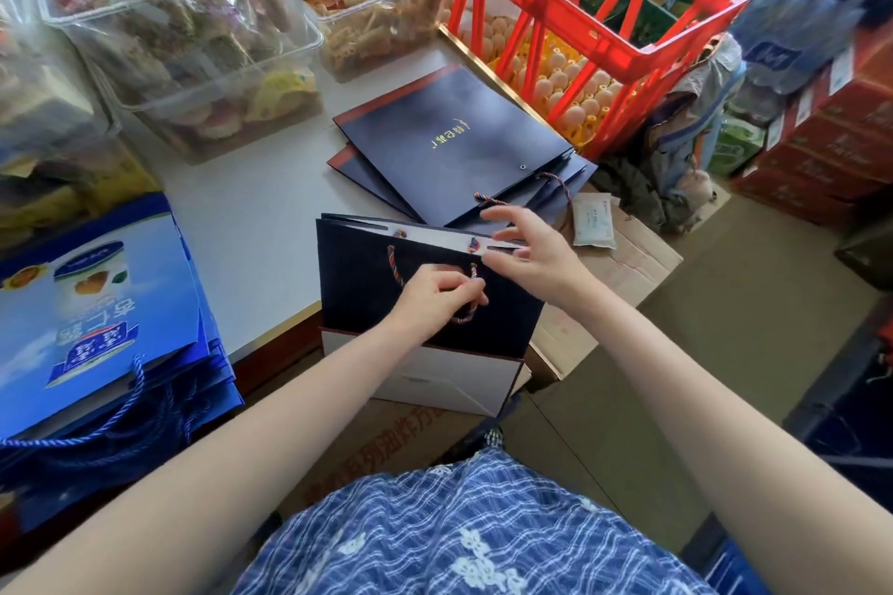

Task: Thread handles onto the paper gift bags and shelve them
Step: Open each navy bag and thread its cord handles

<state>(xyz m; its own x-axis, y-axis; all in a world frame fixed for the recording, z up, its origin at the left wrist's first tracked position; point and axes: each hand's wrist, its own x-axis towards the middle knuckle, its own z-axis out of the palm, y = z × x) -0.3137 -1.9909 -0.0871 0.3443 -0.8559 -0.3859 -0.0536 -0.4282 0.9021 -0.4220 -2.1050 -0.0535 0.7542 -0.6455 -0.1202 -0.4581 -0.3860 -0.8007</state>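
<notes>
A dark navy paper gift bag [357, 300] stands folded against the table's front edge, its white bottom flap hanging below. A multicoloured rope handle [394, 267] runs through the two holes in its near panel. My left hand [437, 300] pinches the handle's right end just below the right hole. My right hand [529, 251] holds the bag's top rim at the right corner, fingers spread. Behind it a stack of flat navy bags [449, 140] lies on the table, with a loose handle [555, 181] poking out at its near edge.
Blue printed gift bags [96, 319] with blue cord handles lie at the left. Clear bins of snacks [183, 24] fill the back of the white table [251, 227]. A red crate [599, 0] over egg trays stands at the right, and cardboard boxes [623, 266] sit below.
</notes>
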